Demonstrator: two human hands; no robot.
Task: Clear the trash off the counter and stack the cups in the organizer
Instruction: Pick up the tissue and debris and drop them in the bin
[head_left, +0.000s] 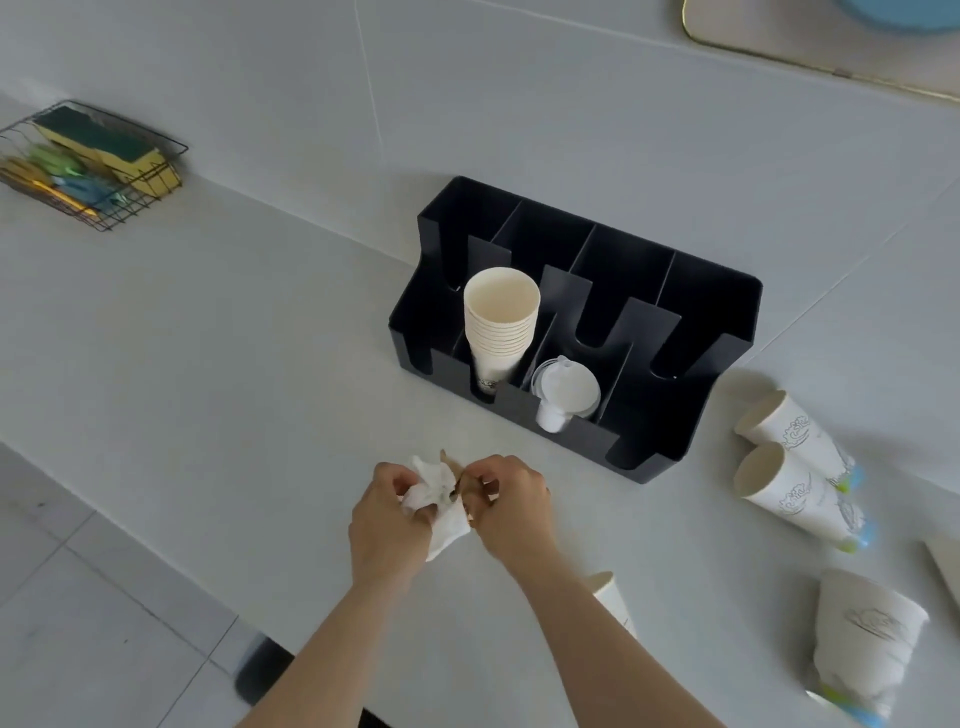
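Observation:
Over the near part of the counter, my left hand grips a crumpled white tissue. My right hand pinches a small brown scrap at the tissue's top edge. Behind them stands a black organizer holding a stack of paper cups in a front slot and white lids in the slot to its right. Two loose printed cups lie on their sides at the right. A short stack of cups lies at lower right. Another cup shows partly behind my right forearm.
A wire basket with sponges hangs on the wall at far left. A gold-edged tray is at the top right. The counter's front edge runs diagonally at lower left, with tiled floor below it. A flat object's corner shows at the right edge.

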